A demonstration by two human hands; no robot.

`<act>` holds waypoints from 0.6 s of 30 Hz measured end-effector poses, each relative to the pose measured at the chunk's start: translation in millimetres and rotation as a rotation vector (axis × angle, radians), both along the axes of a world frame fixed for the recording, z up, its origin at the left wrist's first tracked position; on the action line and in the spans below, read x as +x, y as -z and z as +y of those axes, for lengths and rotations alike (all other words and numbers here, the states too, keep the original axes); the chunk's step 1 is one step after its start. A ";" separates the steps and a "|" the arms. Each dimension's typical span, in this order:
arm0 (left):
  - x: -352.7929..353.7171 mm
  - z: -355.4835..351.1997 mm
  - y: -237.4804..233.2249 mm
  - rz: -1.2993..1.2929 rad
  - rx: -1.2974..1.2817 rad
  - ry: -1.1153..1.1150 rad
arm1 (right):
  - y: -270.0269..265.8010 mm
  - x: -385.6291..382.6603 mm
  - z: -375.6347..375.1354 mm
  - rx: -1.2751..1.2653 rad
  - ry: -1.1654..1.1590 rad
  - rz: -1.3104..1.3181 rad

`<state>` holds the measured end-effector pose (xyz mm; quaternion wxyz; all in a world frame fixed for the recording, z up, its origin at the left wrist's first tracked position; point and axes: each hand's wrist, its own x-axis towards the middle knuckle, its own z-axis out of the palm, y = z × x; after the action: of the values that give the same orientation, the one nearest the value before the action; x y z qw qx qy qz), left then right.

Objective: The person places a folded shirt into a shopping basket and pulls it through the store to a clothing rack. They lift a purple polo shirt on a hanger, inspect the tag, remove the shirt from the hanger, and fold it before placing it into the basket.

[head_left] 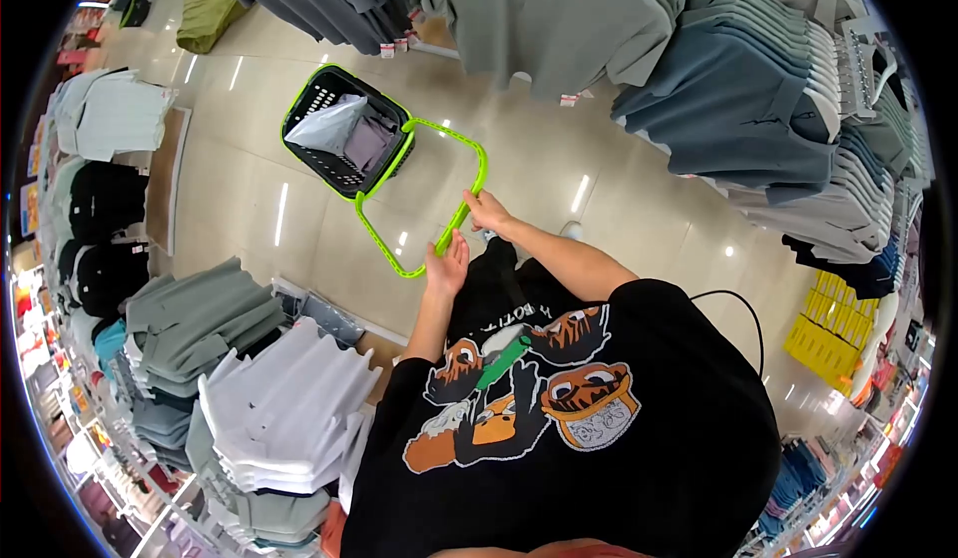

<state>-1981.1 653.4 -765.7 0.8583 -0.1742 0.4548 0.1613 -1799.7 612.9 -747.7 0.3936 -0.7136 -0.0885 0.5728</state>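
A black shopping basket [317,124] with a lime-green rim stands in front of me on the floor. Its long green handle [484,164] is pulled out toward my body. My right hand [486,211] is closed around the handle's near bar. Lower on that same bar, my left hand [447,264] has its fingers against and partly around the handle. Inside the basket lie a white plastic-wrapped item [327,124] and a greyish-mauve folded cloth item [369,144].
Racks of grey shirts [559,19] and dark blue-grey shirts [718,109] hang ahead and to the right. On the left are stacked green-grey shirts [200,308] and white shirts [289,398]. A yellow stand [833,328] is at far right. Shiny tiled floor [239,189] surrounds the basket.
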 end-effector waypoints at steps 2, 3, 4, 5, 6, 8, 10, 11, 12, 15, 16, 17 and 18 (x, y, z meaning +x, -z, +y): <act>-9.2 13.5 8.2 0.033 0.029 0.031 | 6.5 -5.8 15.9 -0.002 -0.007 -0.001; -14.0 17.7 11.4 0.064 0.055 0.054 | 14.3 -8.6 21.6 0.019 -0.021 -0.013; -21.5 19.9 14.9 0.081 0.048 0.059 | 22.3 -16.6 23.0 0.034 -0.033 -0.016; -24.9 25.0 18.6 0.094 0.055 0.121 | 29.3 -21.0 25.1 0.029 -0.025 0.000; -26.0 30.2 21.6 0.104 0.063 0.183 | 36.1 -20.8 27.6 0.044 -0.004 -0.015; -25.3 36.6 21.1 0.148 0.103 0.318 | 46.7 -20.6 31.4 0.055 0.030 -0.021; -19.9 38.6 7.1 0.186 0.149 0.453 | 61.5 -16.9 33.8 -0.016 -0.016 -0.060; -15.9 37.8 -5.0 0.165 0.191 0.481 | 67.7 -18.2 35.0 -0.057 0.000 -0.084; -14.7 34.9 -6.2 0.142 0.234 0.507 | 68.2 -17.2 36.4 -0.056 0.006 -0.078; -11.9 28.3 -10.4 0.093 0.299 0.541 | 67.1 -21.1 39.7 -0.154 -0.034 0.010; -12.2 26.0 -11.6 0.092 0.301 0.541 | 66.5 -30.0 39.3 -0.153 0.052 0.063; -12.2 24.0 -13.1 0.117 0.335 0.565 | 65.5 -37.0 38.3 -0.150 0.137 0.113; -13.9 23.2 -11.4 0.142 0.370 0.587 | 59.5 -42.0 37.2 -0.147 0.135 0.107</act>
<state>-1995.0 676.6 -754.3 0.8514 0.1340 0.5070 -0.0008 -1841.7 650.0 -807.3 0.3821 -0.7131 0.0230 0.5874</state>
